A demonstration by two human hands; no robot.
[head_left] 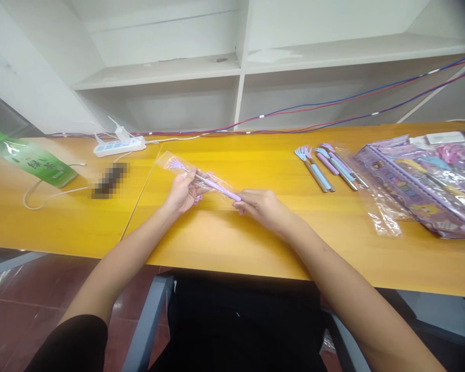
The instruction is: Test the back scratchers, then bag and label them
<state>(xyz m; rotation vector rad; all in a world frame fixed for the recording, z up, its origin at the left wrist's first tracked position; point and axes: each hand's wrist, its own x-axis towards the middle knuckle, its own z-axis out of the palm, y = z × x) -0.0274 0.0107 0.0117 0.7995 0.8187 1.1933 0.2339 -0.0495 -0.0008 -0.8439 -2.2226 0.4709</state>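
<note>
A purple stick-like tool (219,188) with a small claw-shaped head lies slantwise between my two hands, partly inside a clear plastic wrapper (166,161). My left hand (184,190) is closed around the wrapped part near the claw head. At the other end, my right hand (261,206) pinches the purple handle tip. Something small and purple shows under my left fingers; I cannot make out what it is. Right of my hands, several blue and purple claw-headed tools (318,173) lie on the table in two groups.
On the yellow table (217,243), a purple printed box (406,194) holds more wrapped tools, with loose clear wrappers (385,217) beside it. At left are a green bottle (42,161), a white power strip (118,146) and a blurred dark object. Cables run along the shelf base.
</note>
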